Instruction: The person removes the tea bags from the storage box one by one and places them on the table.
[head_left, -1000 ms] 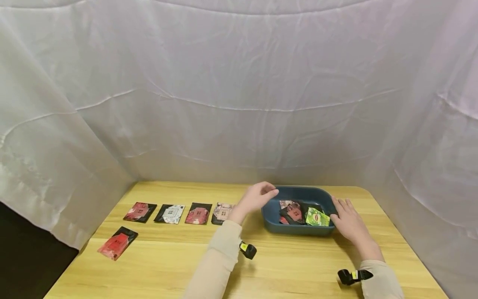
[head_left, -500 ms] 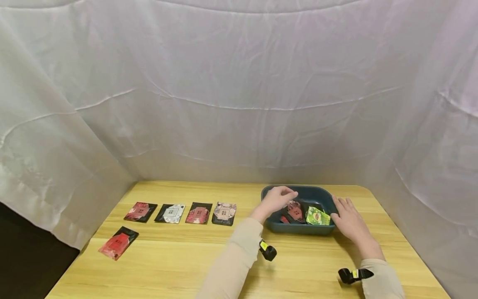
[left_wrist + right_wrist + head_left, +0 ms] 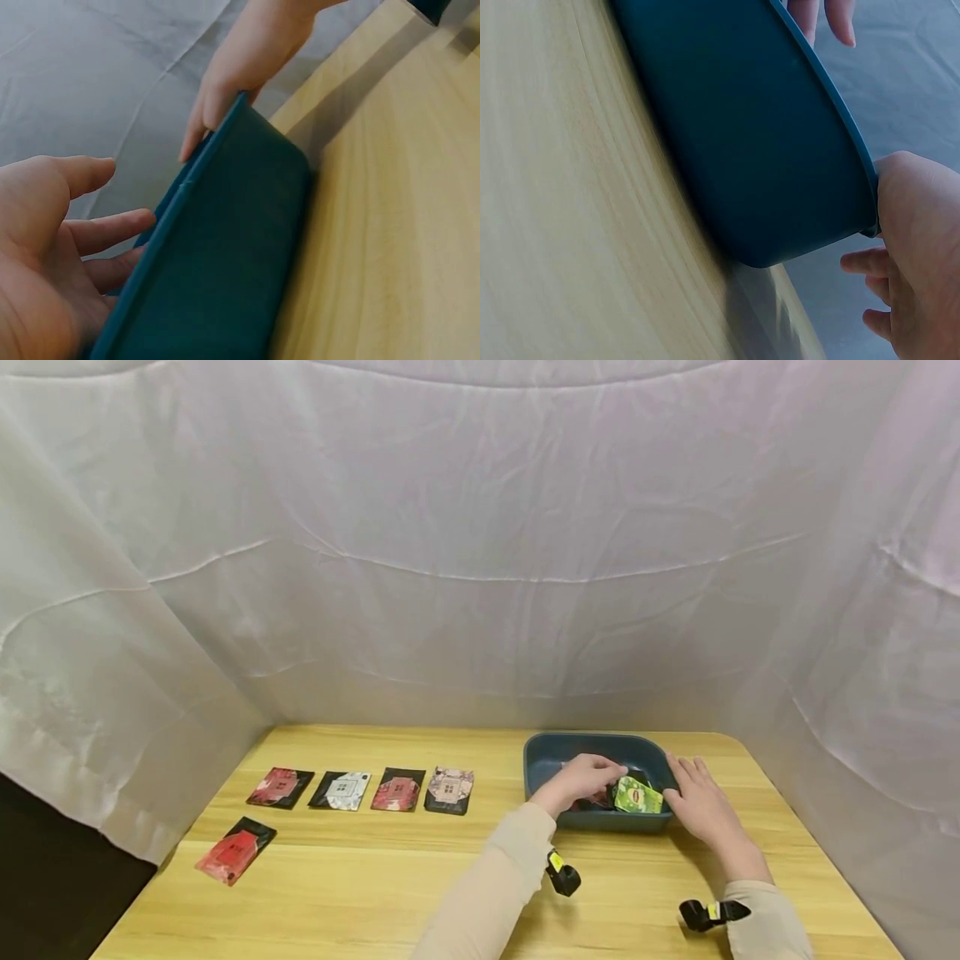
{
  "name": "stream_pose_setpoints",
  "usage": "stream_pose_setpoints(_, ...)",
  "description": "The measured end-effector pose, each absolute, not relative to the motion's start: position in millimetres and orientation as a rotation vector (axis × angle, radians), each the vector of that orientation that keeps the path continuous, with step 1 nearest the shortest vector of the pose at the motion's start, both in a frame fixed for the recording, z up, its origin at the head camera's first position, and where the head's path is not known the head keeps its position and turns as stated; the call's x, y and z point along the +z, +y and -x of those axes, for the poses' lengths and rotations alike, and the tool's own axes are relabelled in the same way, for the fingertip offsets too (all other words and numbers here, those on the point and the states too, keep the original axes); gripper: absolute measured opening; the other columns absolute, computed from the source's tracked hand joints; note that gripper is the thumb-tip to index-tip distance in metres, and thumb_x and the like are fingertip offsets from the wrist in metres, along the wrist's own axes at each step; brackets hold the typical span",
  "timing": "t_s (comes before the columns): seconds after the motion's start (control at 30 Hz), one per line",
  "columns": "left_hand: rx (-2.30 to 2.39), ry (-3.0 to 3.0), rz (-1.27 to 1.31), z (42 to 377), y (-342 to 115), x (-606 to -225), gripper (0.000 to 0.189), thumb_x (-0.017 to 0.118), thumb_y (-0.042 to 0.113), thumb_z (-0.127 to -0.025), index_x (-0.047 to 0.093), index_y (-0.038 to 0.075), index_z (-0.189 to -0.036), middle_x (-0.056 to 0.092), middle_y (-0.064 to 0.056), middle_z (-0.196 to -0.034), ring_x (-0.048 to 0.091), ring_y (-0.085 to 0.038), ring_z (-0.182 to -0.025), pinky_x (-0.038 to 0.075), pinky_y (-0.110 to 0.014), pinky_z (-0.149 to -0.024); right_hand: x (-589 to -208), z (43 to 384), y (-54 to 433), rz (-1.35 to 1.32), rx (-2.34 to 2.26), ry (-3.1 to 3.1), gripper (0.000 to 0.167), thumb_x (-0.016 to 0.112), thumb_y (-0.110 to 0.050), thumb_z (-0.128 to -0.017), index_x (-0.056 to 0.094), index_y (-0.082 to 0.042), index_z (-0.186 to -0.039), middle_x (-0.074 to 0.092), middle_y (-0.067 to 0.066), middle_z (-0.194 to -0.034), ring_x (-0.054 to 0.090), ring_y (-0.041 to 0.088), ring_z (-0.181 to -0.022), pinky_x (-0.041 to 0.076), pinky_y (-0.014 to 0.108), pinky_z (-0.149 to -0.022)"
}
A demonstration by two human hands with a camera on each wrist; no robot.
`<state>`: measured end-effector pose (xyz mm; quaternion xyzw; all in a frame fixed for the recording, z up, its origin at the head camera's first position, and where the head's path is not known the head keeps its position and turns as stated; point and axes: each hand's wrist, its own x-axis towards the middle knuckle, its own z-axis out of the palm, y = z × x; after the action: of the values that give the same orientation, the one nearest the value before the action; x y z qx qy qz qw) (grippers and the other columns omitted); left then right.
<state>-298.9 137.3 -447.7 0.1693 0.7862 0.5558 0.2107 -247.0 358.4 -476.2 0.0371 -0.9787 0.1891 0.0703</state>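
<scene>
Inside the tub (image 3: 615, 822), left hand (image 3: 583, 777) seems relaxed; right hand (image 3: 701, 802) rests, fingers loose, against it.

The teal oblong tub (image 3: 618, 822) is smooth matt plastic. Lower left, the flat red-and-black sachet (image 3: 237, 852) may be glossy foil.

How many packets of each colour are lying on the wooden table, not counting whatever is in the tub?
Red-and-black packets: 3
White-and-black packet: 1
Beige-and-black packet: 1
Total outside the dark blue tub: 5
</scene>
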Motion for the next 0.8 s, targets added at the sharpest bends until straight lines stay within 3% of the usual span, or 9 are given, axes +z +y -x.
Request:
stream_pose_setpoints(0.27, 1.315, 2.288, -0.569, 292.9, 141.7, -448.8, 0.037, 0.058, 0.040, -0.096, 0.069, 0.015, -0.121, 0.068, 0.003, -0.120, 0.063, -0.013, -0.099, 0.053, -0.034, -0.086, -475.8, 245.9, 358.1, -0.108, 0.593, -2.943, 0.060, 0.042, -0.020, -0.098, 0.025, 0.006, -0.150, 0.028, 0.037, -0.150, 0.014, 0.056, -0.142, 0.017, 0.069, -0.112)
stream_pose_setpoints(0.37, 1.276, 2.284, -0.570, 290.1, 142.3, -447.0, 0.038, 0.057, 0.040, -0.097, 0.070, 0.012, -0.119, 0.065, 0.004, -0.078, 0.055, -0.013, -0.070, 0.050, -0.030, -0.074, -475.6, 246.0, 357.9, -0.110, 0.589, -2.939, 0.060, 0.042, -0.020, -0.098, 0.026, 0.006, -0.150, 0.028, 0.037, -0.150, 0.014, 0.056, -0.141, 0.018, 0.069, -0.112)
stream_pose_setpoints(0.43, 1.276, 2.275, -0.574, 290.4, 142.5, -446.7, 0.038, 0.056, 0.039, -0.097, 0.073, 0.007, -0.109, 0.047, 0.005, -0.056, 0.042, -0.014, -0.054, 0.044, -0.028, -0.065, -475.5, 246.0, 357.8, -0.109, 0.592, -2.940, 0.060, 0.043, -0.020, -0.098, 0.026, 0.006, -0.150, 0.028, 0.036, -0.150, 0.014, 0.056, -0.141, 0.018, 0.069, -0.112)
stream_pose_setpoints(0.5, 1.297, 2.268, -0.581, 291.6, 142.1, -447.0, 0.038, 0.056, 0.038, -0.098, 0.073, 0.005, -0.104, 0.029, 0.005, -0.049, 0.030, -0.014, -0.048, 0.038, -0.028, -0.061, -475.5, 245.8, 357.8, -0.108, 0.594, -2.940, 0.060, 0.043, -0.020, -0.098, 0.026, 0.006, -0.150, 0.028, 0.036, -0.150, 0.014, 0.056, -0.142, 0.018, 0.069, -0.112)
stream_pose_setpoints(0.63, 1.357, 2.272, -0.565, 295.2, 139.5, -449.2, 0.038, 0.057, 0.036, -0.098, 0.074, 0.002, -0.098, 0.034, 0.003, -0.052, 0.031, -0.014, -0.048, 0.039, -0.033, -0.060, -475.4, 245.7, 357.7, -0.105, 0.598, -2.942, 0.061, 0.044, -0.019, -0.097, 0.026, 0.005, -0.150, 0.028, 0.036, -0.150, 0.014, 0.056, -0.142, 0.018, 0.069, -0.112)
stream_pose_setpoints(0.8, 1.463, 2.258, -0.516, 298.9, 133.9, -451.8, 0.034, 0.059, 0.033, -0.097, 0.074, 0.004, -0.101, 0.061, -0.001, -0.074, 0.059, -0.018, -0.063, 0.053, -0.041, -0.075, -475.1, 246.4, 358.3, -0.110, 0.608, -2.945, 0.061, 0.043, -0.020, -0.098, 0.025, 0.005, -0.151, 0.027, 0.037, -0.150, 0.013, 0.055, -0.142, 0.017, 0.068, -0.113)
